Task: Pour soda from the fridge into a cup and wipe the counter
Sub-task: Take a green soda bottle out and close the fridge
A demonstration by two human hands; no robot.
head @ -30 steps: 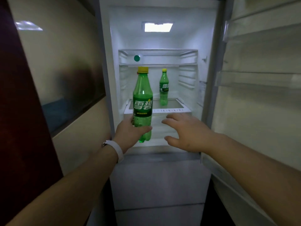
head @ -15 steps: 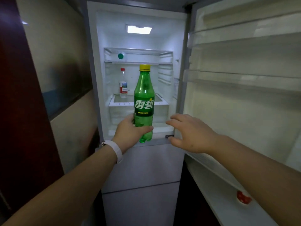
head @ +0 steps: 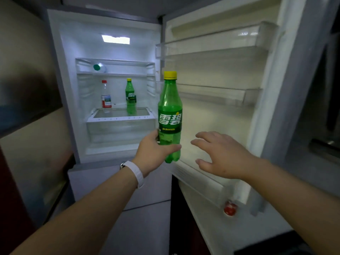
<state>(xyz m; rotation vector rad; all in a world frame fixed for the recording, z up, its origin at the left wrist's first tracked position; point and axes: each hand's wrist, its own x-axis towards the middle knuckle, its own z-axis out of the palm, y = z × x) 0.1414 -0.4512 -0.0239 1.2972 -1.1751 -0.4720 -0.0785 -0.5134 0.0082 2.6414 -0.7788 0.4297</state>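
While the left hand [head: 153,153] grips the soda bottle [head: 170,115] upright, the right hand [head: 220,153] hovers beside it.

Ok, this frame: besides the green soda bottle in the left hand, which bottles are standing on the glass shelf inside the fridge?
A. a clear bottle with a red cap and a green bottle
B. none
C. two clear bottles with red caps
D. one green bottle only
A: a clear bottle with a red cap and a green bottle stand side by side on the glass shelf, behind the held soda bottle.
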